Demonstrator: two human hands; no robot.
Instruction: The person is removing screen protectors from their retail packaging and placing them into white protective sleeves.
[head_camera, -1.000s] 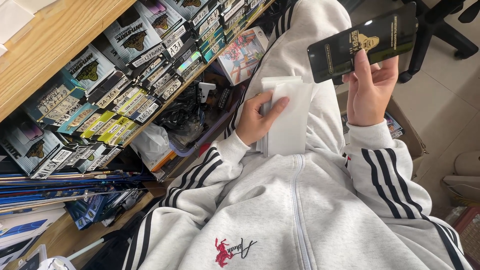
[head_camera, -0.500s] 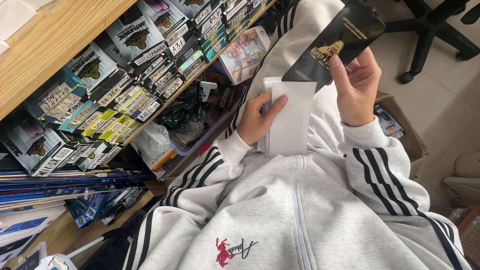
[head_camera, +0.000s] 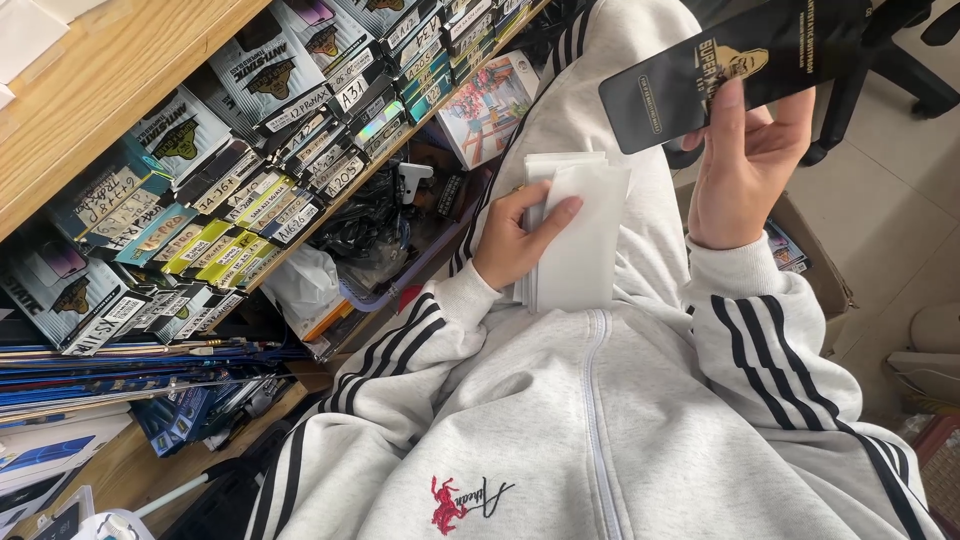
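Tilted flatter now, right hand (head_camera: 745, 170) grips glossy black packet (head_camera: 735, 70); left hand (head_camera: 515, 235) clasps white sleeves (head_camera: 580, 250).

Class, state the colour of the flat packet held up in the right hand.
Black packet with gold print, head view.

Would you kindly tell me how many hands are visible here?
2: the left hand rests on the white sleeves in the lap; the right hand holds up a black packet.

A person in a light grey zip-up track jacket (head_camera: 620, 430) with three black stripes down each sleeve (head_camera: 770, 340), ribbed cuffs, a white zipper and small red-and-black chest embroidery (head_camera: 462, 500).
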